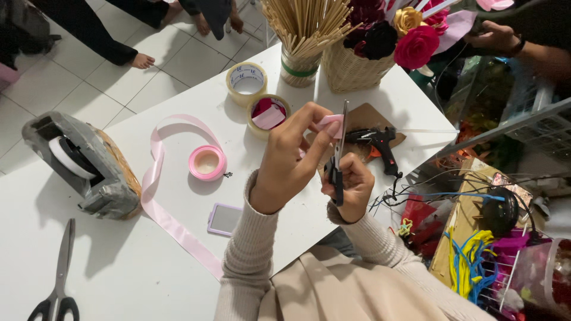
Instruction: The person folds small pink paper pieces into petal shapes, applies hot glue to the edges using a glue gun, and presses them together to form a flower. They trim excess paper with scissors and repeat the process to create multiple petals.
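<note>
My left hand (288,157) pinches a small piece of pink ribbon (331,123) between thumb and fingers, held above the white table (131,261). My right hand (352,187) grips black-handled scissors (339,151) upright, their blades closing on the ribbon piece. A long pink ribbon (163,214) trails across the table from a pink ribbon spool (207,162) to the left of my hands.
A black glue gun (380,145) lies on brown card behind my hands. Two tape rolls (247,80), a jar of wooden sticks (303,35), a basket of paper flowers (380,41), a tape dispenser (83,163), other scissors (59,279) and a small mirror (224,219) sit around. Another person's hand (496,35) is at the far right.
</note>
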